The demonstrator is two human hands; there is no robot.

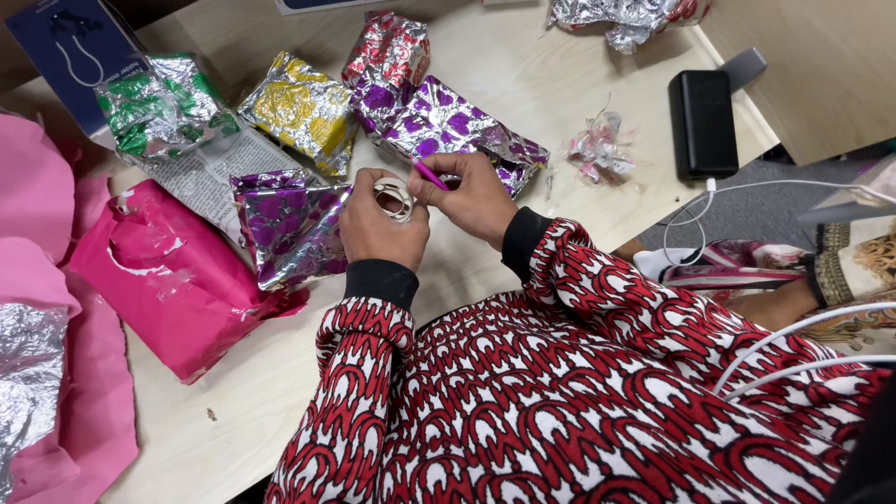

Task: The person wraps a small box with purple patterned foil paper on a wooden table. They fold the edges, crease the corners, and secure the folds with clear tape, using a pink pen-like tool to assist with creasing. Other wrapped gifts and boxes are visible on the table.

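Hands (425, 210) on tape roll (395, 198)

Craft worktable (523, 75): foil-wrapped packets (299, 107), pink paper (168, 280).

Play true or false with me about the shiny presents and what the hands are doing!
1. The left hand holds a roll of clear tape. True.
2. The right hand pinches a blue pen. False: it is a thin pink tool.
3. A green foil parcel lies on the table. True.
4. The black power bank sits on the pink paper. False: it sits on bare table, far from it.
5. Both hands are empty. False: each holds something.
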